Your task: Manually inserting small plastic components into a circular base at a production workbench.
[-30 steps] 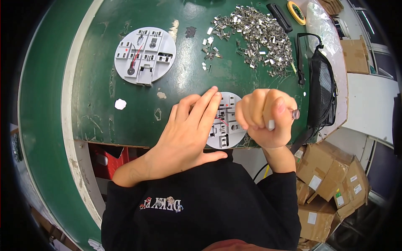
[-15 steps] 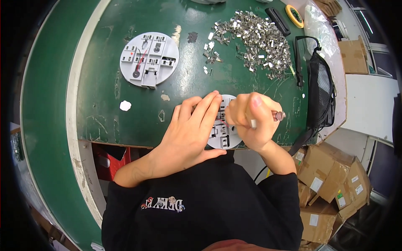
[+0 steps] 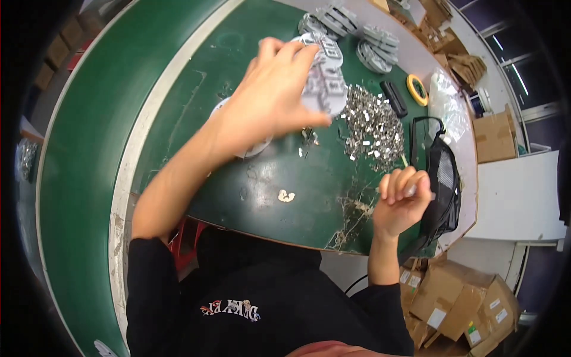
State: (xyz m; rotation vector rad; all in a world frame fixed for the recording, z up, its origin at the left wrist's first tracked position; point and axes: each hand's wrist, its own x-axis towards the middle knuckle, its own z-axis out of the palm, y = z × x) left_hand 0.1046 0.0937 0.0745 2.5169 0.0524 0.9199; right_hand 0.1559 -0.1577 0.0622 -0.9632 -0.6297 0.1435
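Observation:
My left hand [image 3: 270, 89] reaches far across the green table with its fingers and thumb spread round the edge of a round grey plastic base [image 3: 329, 89], which is blurred by motion. Behind that base is another grey piece [image 3: 324, 44]; whether they touch I cannot tell. Under my left forearm lies a second round grey base [image 3: 257, 149], mostly hidden. My right hand [image 3: 404, 193] is closed above the table's right side, beside the black mesh bag. From its fist pokes the end of a slim tool [image 3: 432, 196], its kind not clear.
Small metal clips [image 3: 375, 128] lie heaped right of centre. Beyond them are stacked grey bases [image 3: 377, 47], a black bar-shaped object [image 3: 394, 98] and a yellow tape roll [image 3: 417, 89]. A black mesh bag [image 3: 443, 184] lines the right edge; cardboard boxes [image 3: 458, 297] stand beyond it.
My left hand has moved from the table's near edge to the far side, taking the grey base along. My right hand has left the base and shifted right, still closed. The view has shifted.

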